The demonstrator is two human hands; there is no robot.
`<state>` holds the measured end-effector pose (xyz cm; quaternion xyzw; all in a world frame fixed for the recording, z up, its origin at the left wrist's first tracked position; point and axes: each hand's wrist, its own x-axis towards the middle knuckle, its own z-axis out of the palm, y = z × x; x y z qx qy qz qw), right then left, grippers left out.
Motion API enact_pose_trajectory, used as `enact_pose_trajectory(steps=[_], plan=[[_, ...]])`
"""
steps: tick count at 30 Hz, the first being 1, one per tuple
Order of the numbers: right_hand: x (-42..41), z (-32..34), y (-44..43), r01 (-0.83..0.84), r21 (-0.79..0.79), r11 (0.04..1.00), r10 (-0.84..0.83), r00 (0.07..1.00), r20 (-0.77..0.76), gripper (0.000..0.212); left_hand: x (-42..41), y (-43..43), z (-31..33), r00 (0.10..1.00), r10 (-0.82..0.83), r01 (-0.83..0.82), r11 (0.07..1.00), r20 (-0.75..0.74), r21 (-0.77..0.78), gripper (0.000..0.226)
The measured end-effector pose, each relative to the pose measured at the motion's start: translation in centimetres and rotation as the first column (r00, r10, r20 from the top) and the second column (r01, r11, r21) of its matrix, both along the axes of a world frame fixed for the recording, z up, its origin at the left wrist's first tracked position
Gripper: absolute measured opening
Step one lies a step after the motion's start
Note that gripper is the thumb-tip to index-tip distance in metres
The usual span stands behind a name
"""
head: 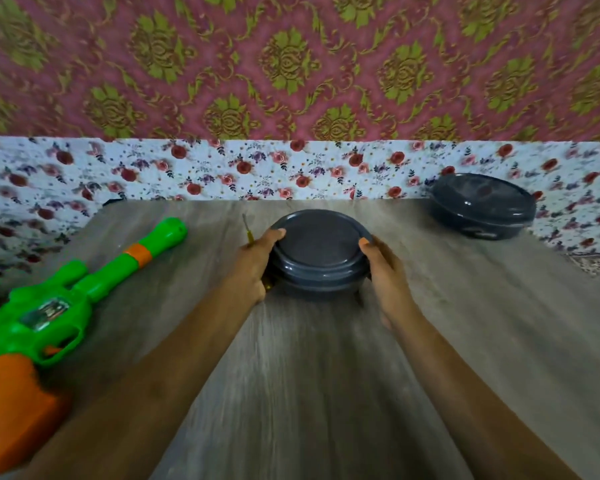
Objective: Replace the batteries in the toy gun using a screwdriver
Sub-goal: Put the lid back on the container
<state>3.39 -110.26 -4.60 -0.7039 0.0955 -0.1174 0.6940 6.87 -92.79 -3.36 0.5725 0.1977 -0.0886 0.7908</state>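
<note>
I am gripping the grey lidded container (321, 258) at the middle of the counter (326, 375). My left hand (253, 268) is curling round its left side with the screwdriver (247, 230) tucked against the palm, and my right hand (381, 271) is clasping the right side. The toy gun (59, 306) is lying untouched at the counter's left edge, well apart. I am judging the job barely begun: lid on, no batteries in sight, unscrewing not yet started.
</note>
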Motion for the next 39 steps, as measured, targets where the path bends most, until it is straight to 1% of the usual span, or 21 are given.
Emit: enact_pose_trajectory(steps=[4, 7, 9, 13, 17, 21, 26, 29, 32, 35, 37, 39], plan=[[0.0, 3.1, 0.2, -0.024, 0.042, 0.999, 0.026, 0.998, -0.052, 0.043, 0.3, 0.2, 2.9, 0.999, 0.010, -0.009, 1.000, -0.045, 0.002, 0.028], [-1.0, 6.0, 0.2, -0.032, 0.052, 0.998, 0.037, 0.994, -0.103, 0.044, -0.3, 0.5, 5.8, 0.997, 0.031, -0.028, 0.999, -0.070, 0.034, 0.034], [-2.1, 8.4, 0.3, -0.038, 0.091, 0.995, 0.050, 0.990, -0.133, 0.045, -1.4, 0.7, 8.5, 0.994, 0.047, -0.041, 0.997, -0.095, 0.061, 0.036], [-4.9, 13.2, 0.4, -0.041, 0.123, 0.992, 0.061, 0.984, -0.166, 0.045, -4.0, 0.9, 12.8, 0.990, 0.057, -0.047, 0.996, -0.127, 0.081, 0.042], [-6.8, 15.4, -0.1, -0.033, 0.153, 0.988, 0.058, 0.985, -0.160, 0.043, -5.7, 0.5, 14.7, 0.991, 0.068, -0.061, 0.996, -0.111, 0.065, 0.036], [-7.3, 15.3, -1.9, -0.004, 0.144, 0.990, 0.034, 0.978, -0.207, 0.044, -6.5, -1.3, 15.1, 0.990, 0.048, -0.040, 0.997, -0.133, 0.061, 0.027], [-5.8, 14.1, -5.9, 0.103, 0.131, 0.986, -0.053, 0.940, -0.336, 0.043, -5.6, -4.2, 14.1, 0.985, 0.072, -0.065, 0.996, -0.157, 0.053, 0.043], [-3.9, 12.9, -9.1, 0.157, 0.143, 0.977, -0.090, 0.917, -0.390, 0.043, -3.9, -6.2, 13.4, 0.983, 0.086, -0.076, 0.995, -0.163, 0.066, 0.043], [-1.7, 11.5, -12.3, 0.231, 0.176, 0.957, -0.128, 0.879, -0.459, 0.045, -2.2, -8.3, 13.2, 0.980, 0.116, -0.104, 0.991, -0.163, 0.082, 0.043], [1.0, 10.4, -16.1, 0.290, 0.217, 0.932, -0.149, 0.853, -0.500, 0.041, -0.5, -11.2, 13.0, 0.978, 0.141, -0.126, 0.987, -0.154, 0.105, 0.036], [3.0, 9.8, -18.6, 0.327, 0.276, 0.904, -0.137, 0.832, -0.538, 0.039, 0.7, -12.8, 12.6, 0.978, 0.153, -0.138, 0.984, -0.144, 0.110, 0.033], [5.1, 9.4, -20.9, 0.355, 0.375, 0.856, -0.078, 0.807, -0.585, 0.050, 1.8, -14.0, 12.2, 0.976, 0.168, -0.154, 0.982, -0.137, 0.105, 0.022]])
